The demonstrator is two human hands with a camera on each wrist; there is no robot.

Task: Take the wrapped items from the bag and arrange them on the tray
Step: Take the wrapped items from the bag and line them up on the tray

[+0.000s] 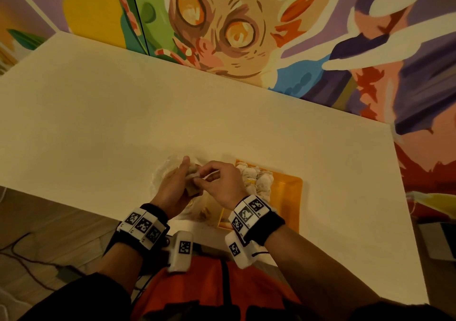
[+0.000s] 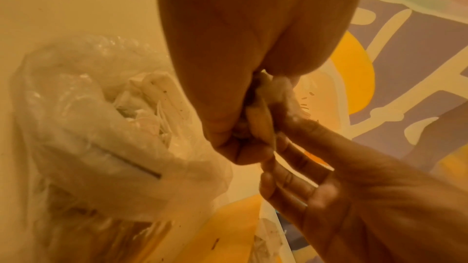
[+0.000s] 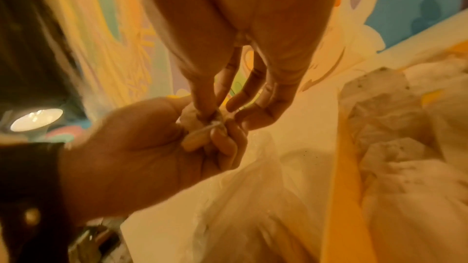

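Above the clear bag [image 1: 160, 172] we grip one wrapped item [image 1: 193, 172] in our left hand [image 1: 172, 187], our right hand [image 1: 219, 182] pinching its wrapper (more lie on the orange tray [image 1: 288, 197]).

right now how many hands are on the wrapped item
2: the left hand grips the wrapped item above the bag; the right hand pinches its wrapping.

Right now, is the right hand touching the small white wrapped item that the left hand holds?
Touching. The right wrist view shows the right hand pinching the small white wrapped item with its fingertips while the left hand grips it.
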